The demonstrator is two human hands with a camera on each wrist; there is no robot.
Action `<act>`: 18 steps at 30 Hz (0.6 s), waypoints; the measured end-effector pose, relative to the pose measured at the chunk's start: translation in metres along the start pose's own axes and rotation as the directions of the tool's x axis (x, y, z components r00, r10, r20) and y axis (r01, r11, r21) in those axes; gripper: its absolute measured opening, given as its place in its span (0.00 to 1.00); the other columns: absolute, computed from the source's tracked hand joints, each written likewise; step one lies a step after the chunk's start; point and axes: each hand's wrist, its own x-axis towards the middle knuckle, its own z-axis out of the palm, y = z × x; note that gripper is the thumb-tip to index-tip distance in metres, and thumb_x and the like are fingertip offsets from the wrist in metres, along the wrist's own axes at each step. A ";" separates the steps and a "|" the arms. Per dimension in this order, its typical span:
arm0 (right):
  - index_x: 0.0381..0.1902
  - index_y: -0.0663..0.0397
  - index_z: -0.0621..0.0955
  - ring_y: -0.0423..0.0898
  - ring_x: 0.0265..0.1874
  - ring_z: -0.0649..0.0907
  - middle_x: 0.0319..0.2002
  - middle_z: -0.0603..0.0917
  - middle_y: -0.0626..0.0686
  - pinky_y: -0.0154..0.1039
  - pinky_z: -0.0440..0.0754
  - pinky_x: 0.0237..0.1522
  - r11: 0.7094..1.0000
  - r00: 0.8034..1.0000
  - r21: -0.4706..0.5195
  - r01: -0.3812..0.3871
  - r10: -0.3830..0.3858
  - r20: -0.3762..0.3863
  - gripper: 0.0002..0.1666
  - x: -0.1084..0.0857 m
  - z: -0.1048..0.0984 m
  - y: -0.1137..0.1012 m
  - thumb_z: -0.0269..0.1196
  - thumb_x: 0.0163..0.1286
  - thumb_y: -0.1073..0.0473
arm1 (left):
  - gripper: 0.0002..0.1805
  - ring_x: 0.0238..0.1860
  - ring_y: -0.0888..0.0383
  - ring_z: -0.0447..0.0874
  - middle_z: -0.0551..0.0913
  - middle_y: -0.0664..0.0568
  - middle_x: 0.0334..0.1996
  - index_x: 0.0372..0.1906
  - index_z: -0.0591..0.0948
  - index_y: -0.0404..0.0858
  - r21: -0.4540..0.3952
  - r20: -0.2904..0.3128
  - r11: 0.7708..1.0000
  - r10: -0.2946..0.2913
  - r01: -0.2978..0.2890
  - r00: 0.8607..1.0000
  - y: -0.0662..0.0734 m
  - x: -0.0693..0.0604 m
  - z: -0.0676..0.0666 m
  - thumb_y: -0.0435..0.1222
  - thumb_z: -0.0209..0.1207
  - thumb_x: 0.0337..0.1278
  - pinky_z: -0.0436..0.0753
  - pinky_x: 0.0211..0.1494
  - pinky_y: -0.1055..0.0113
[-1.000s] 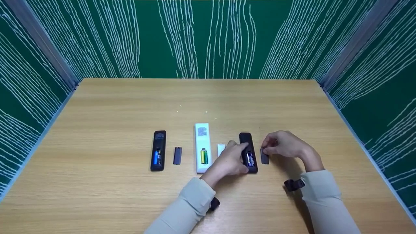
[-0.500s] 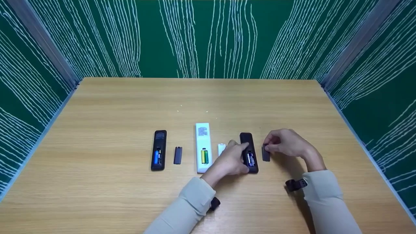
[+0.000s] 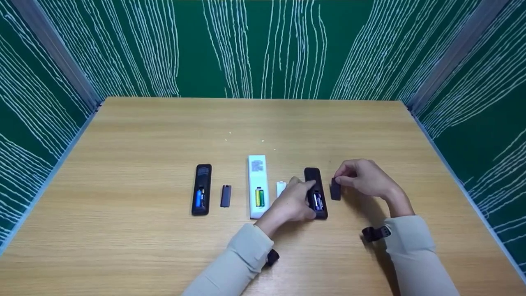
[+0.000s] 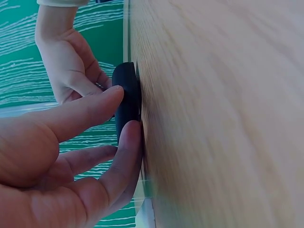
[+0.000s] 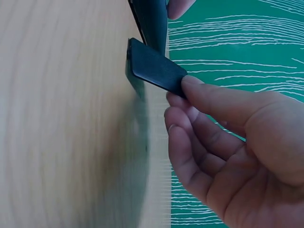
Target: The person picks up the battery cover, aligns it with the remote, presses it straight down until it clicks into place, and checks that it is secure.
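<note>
My left hand (image 3: 292, 201) grips the right-hand black remote control (image 3: 311, 176), which lies back up on the table with batteries (image 3: 318, 201) showing in its open compartment. In the left wrist view the thumb and fingers hold the sides of this remote (image 4: 126, 90). Just to its right, my right hand (image 3: 365, 179) pinches a black battery cover (image 3: 335, 190) by its far end. The right wrist view shows the cover (image 5: 156, 68) tilted and raised off the table, between thumb and fingertips, apart from the remote (image 5: 151, 23).
Further left lie a white remote (image 3: 257, 176) with yellow and green batteries, and another black remote (image 3: 201, 181) with a blue battery. A dark cover (image 3: 225, 196) lies between them. A white cover (image 3: 280, 188) is partly hidden by my left hand. Small white specks dot the wooden table (image 3: 164, 135).
My right hand has moved slightly away from me, raising the battery cover from the table. The left hand stays on the black remote.
</note>
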 end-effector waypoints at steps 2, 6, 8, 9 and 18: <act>0.45 0.50 0.89 0.51 0.39 0.82 0.41 0.89 0.51 0.39 0.80 0.44 1.000 1.000 0.008 0.005 -0.005 -0.015 0.04 -0.001 0.000 -0.001 0.67 0.77 0.61 | 0.53 0.50 0.57 0.74 0.73 0.43 0.62 0.80 0.69 0.36 -0.001 0.001 1.000 -0.001 0.001 1.000 0.000 0.000 0.000 0.24 0.78 0.43 0.79 0.64 0.70; 0.44 0.51 0.88 0.51 0.37 0.83 0.39 0.90 0.52 0.36 0.81 0.39 0.999 0.999 0.035 0.035 -0.033 -0.037 0.04 -0.002 -0.001 -0.003 0.66 0.77 0.61 | 0.53 0.51 0.57 0.74 0.74 0.43 0.61 0.79 0.69 0.35 0.019 -0.004 1.000 0.014 -0.014 1.000 -0.001 0.001 0.001 0.25 0.78 0.43 0.78 0.64 0.70; 0.44 0.51 0.88 0.51 0.37 0.83 0.39 0.90 0.52 0.35 0.81 0.37 0.998 0.998 0.057 0.041 -0.038 -0.042 0.04 -0.002 -0.002 -0.004 0.66 0.77 0.61 | 0.52 0.52 0.56 0.74 0.75 0.43 0.61 0.79 0.69 0.34 0.028 -0.006 0.999 0.020 -0.020 1.000 -0.001 0.001 0.001 0.26 0.78 0.43 0.77 0.65 0.70; 0.44 0.52 0.88 0.52 0.37 0.83 0.39 0.89 0.52 0.35 0.82 0.38 0.997 0.998 0.066 0.043 -0.041 -0.042 0.04 -0.002 -0.002 -0.005 0.66 0.78 0.62 | 0.52 0.52 0.56 0.74 0.75 0.43 0.61 0.79 0.69 0.34 0.031 -0.007 0.999 0.023 -0.023 1.000 -0.002 0.001 0.001 0.26 0.78 0.43 0.77 0.64 0.70; 0.44 0.53 0.88 0.53 0.39 0.84 0.39 0.89 0.54 0.34 0.83 0.41 0.989 0.998 0.135 0.063 -0.059 -0.031 0.04 -0.005 -0.004 -0.018 0.67 0.77 0.61 | 0.52 0.54 0.56 0.75 0.74 0.43 0.64 0.80 0.68 0.36 0.031 0.005 1.000 0.003 -0.003 1.000 0.000 0.002 0.001 0.27 0.78 0.47 0.77 0.65 0.70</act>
